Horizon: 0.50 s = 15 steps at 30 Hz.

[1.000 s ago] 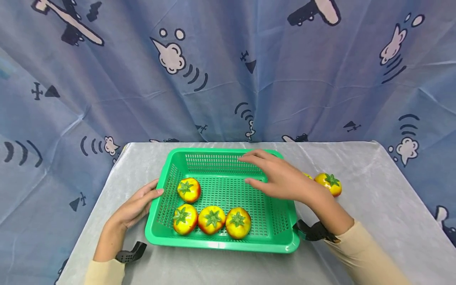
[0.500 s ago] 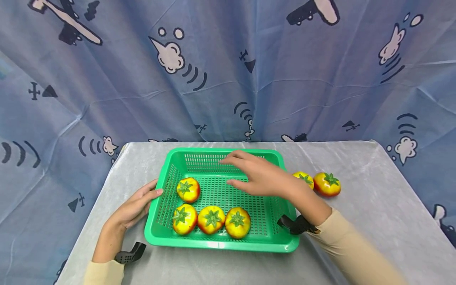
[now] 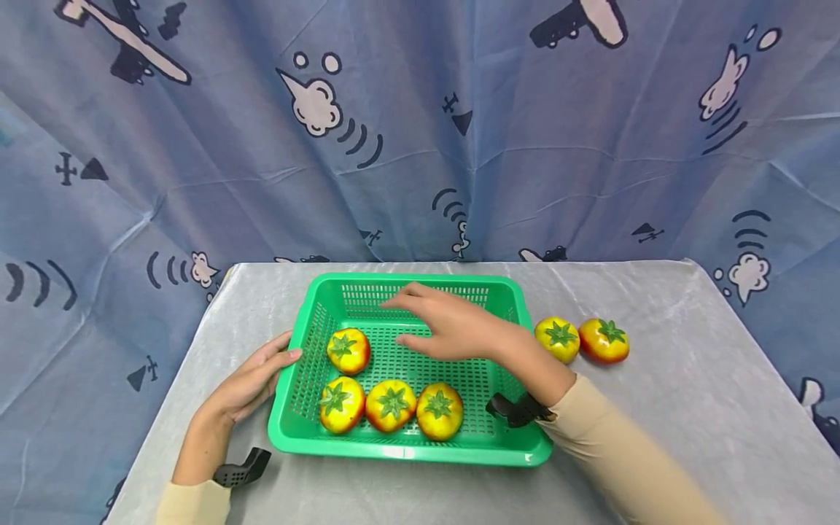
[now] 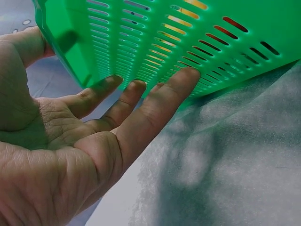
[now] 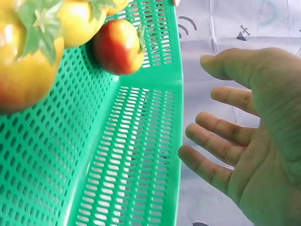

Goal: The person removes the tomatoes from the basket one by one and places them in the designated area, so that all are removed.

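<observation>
A green plastic basket with slotted walls stands on the table. Inside are several shiny yellow-and-red fruits with green leafy tops, like tomatoes or persimmons. Three line the near side, and another fruit sits behind the leftmost. My left hand holds the basket's left side, its thumb over the rim. In the left wrist view, its fingers lie against the outer wall. Over the basket's middle hovers my right hand, holding nothing, fingers extended and thumb apart, as the right wrist view also shows.
Two more such fruits, a yellower one and a redder one, lie side by side on the table right of the basket. A grey cloth covers the table. Behind it hangs a blue patterned curtain.
My right hand has moved left over the basket from its right part to its middle, uncovering the yellower fruit outside. The left hand, the basket and the fruits stay in place.
</observation>
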Available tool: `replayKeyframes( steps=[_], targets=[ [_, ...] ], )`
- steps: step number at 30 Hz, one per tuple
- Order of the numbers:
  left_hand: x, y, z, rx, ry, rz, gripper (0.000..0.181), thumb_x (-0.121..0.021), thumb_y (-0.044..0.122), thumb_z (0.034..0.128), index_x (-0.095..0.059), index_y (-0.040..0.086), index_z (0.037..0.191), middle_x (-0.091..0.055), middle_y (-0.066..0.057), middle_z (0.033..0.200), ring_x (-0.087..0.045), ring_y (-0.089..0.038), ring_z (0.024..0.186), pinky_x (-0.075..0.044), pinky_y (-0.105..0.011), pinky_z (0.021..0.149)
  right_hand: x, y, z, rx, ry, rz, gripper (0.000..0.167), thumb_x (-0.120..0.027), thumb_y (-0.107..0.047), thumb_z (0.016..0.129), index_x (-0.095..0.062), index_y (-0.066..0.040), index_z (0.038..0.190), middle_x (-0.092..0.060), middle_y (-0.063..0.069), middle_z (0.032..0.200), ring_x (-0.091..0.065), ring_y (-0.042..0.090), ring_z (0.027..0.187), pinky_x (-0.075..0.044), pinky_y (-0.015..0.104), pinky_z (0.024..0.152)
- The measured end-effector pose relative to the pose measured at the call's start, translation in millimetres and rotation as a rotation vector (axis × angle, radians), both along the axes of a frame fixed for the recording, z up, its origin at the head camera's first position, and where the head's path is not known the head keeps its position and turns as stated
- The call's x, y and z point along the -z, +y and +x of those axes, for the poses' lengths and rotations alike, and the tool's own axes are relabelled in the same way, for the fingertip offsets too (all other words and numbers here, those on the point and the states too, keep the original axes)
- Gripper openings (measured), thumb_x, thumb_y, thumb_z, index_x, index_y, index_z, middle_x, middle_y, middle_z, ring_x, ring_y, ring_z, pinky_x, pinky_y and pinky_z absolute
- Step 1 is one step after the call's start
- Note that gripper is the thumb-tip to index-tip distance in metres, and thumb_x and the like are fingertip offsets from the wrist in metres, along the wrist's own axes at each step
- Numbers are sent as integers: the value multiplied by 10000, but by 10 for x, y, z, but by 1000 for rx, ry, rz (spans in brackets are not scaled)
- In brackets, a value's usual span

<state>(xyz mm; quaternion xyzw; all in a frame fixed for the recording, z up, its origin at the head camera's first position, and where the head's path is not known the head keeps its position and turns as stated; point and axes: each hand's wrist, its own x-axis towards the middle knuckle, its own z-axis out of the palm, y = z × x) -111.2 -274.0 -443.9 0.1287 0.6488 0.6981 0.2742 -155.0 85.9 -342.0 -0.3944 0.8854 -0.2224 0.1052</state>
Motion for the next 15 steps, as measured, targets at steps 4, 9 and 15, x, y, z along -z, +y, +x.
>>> replayKeyframes(
  steps=[4,9,15],
  targets=[
    [16,-18,-6,6,-5,21,702,-400,182,1147,2,-81,1659,-675,48,1393,-722,-159,1214,-630,-366,1003,40,-119,-35,-6,-34,21,537,-692,-306,1028,-558,-169,1530,-566,79,1529,-598,262,1374,-537,460,1151],
    [39,-30,-6,25,8,50,688,-371,159,1150,30,-110,1641,-677,50,1391,-724,-154,1203,-634,-357,994,105,-285,-73,-32,-51,38,528,-690,-301,1029,-567,-159,1522,-568,78,1523,-586,254,1381,-527,451,1162],
    [49,-30,1,35,16,71,665,-355,152,1151,15,-107,1639,-668,25,1397,-725,-166,1202,-639,-361,986,184,-490,-98,-60,-63,76,525,-677,-314,1039,-562,-151,1525,-567,78,1528,-598,236,1348,-540,419,1145]
  ],
)
